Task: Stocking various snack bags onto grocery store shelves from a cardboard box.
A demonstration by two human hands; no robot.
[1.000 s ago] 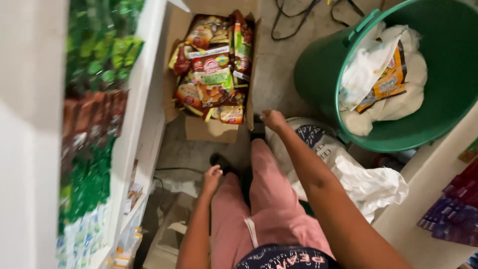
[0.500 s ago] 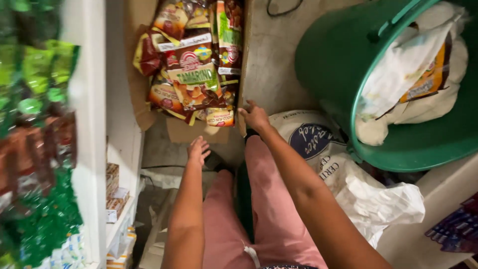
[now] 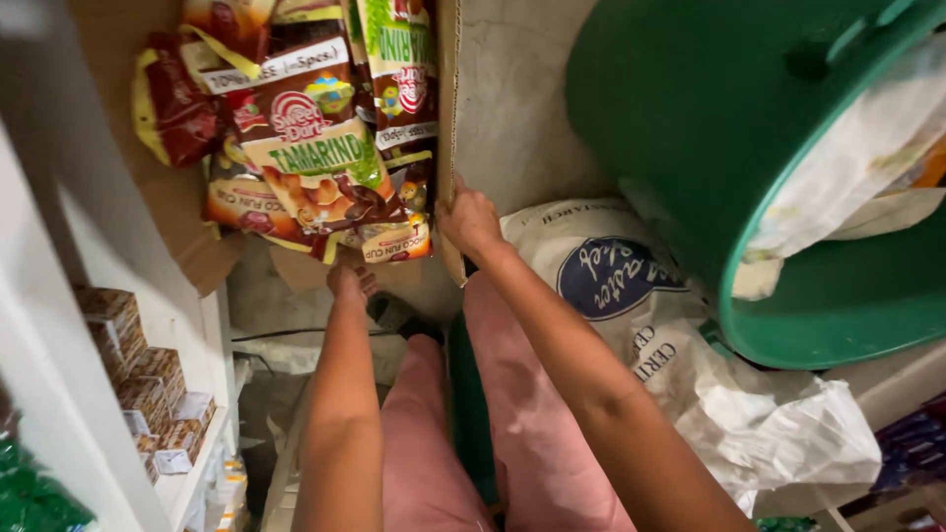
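Floor of a shop aisle: both hands have closed in on the cardboard box [image 3: 448, 128] of snack packets [image 3: 315, 158]. Right hand [image 3: 471, 222] grips its near corner; left hand [image 3: 352, 281] reaches beneath, fingers hidden.

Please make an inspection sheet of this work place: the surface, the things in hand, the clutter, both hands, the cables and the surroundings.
Surface: pale concrete floor, bare patch beside the box.
Things in hand: open cardboard box full of snack packets.
Clutter: printed white sack; crumpled white plastic bag.
Hands: left hand at the box's near edge, under the packets; right hand on the box's side wall.
Cables: dark cable on the floor under the shelf.
Surroundings: green tub holding white wrappings; white shelf with small boxes.
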